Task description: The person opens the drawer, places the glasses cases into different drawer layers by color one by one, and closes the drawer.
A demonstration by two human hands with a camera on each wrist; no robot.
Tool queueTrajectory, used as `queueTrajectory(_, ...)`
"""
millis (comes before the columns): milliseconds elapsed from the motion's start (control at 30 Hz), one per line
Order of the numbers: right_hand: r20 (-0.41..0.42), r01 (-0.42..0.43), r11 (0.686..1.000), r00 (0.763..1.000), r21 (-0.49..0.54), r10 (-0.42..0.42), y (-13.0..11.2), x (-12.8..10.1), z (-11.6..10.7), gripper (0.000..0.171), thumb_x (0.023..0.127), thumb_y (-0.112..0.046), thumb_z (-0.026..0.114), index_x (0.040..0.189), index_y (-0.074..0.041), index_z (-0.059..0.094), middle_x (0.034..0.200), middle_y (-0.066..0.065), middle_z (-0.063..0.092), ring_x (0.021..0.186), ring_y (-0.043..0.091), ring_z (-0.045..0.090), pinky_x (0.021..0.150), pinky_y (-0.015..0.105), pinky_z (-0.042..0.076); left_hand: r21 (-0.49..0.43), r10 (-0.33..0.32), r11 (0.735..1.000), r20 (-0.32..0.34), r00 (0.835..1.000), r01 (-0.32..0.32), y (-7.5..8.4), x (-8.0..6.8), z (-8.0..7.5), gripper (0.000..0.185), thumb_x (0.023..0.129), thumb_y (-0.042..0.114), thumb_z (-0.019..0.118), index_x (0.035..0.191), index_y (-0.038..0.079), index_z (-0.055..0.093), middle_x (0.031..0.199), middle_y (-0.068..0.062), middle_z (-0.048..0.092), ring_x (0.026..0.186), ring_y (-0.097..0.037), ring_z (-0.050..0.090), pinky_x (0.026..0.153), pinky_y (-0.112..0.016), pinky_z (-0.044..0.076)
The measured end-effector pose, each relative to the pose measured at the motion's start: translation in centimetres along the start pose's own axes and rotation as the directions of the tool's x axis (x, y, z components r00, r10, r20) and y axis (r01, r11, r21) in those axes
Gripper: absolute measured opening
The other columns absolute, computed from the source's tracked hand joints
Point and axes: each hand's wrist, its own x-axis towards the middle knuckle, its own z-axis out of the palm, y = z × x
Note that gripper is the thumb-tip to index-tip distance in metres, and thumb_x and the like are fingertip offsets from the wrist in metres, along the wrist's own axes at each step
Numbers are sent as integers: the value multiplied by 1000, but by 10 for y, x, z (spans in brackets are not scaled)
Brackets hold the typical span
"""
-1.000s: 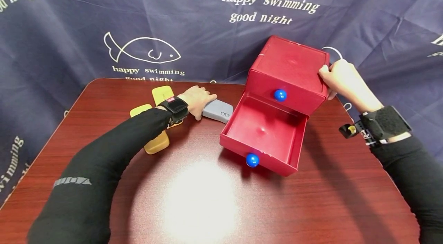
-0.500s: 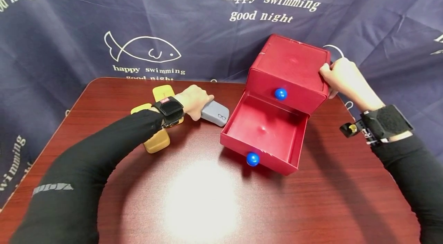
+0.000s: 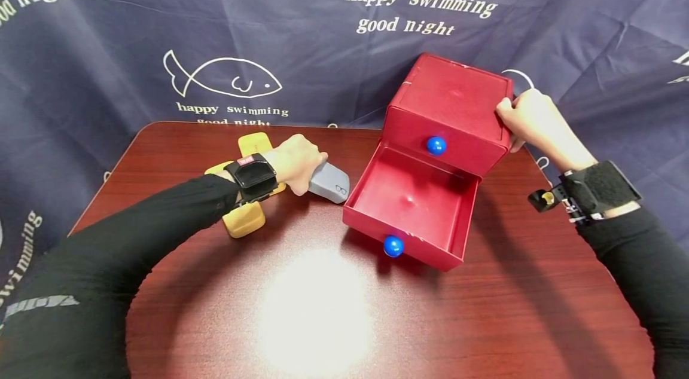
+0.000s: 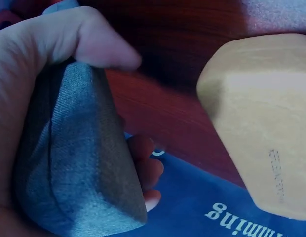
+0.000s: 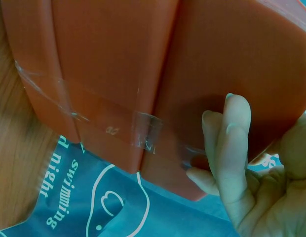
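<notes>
Head view: left hand [image 3: 298, 162] grips the grey glasses case [image 3: 328, 182], fingers curled over its near end; against the frames from 1 s and 0.5 s ago the case has slid toward the person and now sits closer to the lower drawer [image 3: 410, 205] of the red box [image 3: 452, 110], just left of it. That drawer stands pulled out and bare, so the case looks about ready to go in. 2 yellow cases [image 3: 244, 217] lie left of the box, beyond the wrist. Right hand [image 3: 530, 122] holds the box's right back corner, unmoved. Left wrist view: fingers [image 4: 143, 170] and thumb wrap the grey case [image 4: 76, 163]; 1 yellow case [image 4: 261, 128] is near. Right wrist view: fingers [image 5: 227, 143] press the box side [image 5: 158, 74].
</notes>
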Motion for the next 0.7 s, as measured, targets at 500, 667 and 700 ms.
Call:
queueTrajectory(500, 0, -3, 1000, 1000, 12, 3, -1, -1, 0, 52, 94, -27, 31, 59, 1, 58, 40, 5, 58, 34, 17, 61, 45, 25, 42, 3, 14, 1000, -70, 997, -14, 3, -41, -22, 61, 66, 50, 87, 98, 6, 60, 79, -7, 70, 67, -23, 66, 66, -41, 54)
queueTrajectory(667, 1, -2, 1000, 1000, 10, 2, 0, 0, 0, 53, 94, -28, 31, 59, 0, 58, 40, 5, 58, 34, 16, 60, 45, 24, 42, -42, -54, 998, -34, 998, 53, -2, -51, -32, 70, 73, 63, 80, 103, 4, 57, 81, -9, 67, 70, -25, 64, 67, -42, 53)
queueTrajectory(700, 3, -1, 1000, 1000, 10, 1, 0, 0, 0, 53, 94, -28, 31, 59, 0, 58, 40, 5, 58, 34, 16, 60, 46, 24, 42, -49, -65, 997, -32, 997, 63, -4, -53, -33, 70, 74, 63, 78, 103, 4, 56, 82, -9, 66, 71, -25, 64, 67, -43, 53)
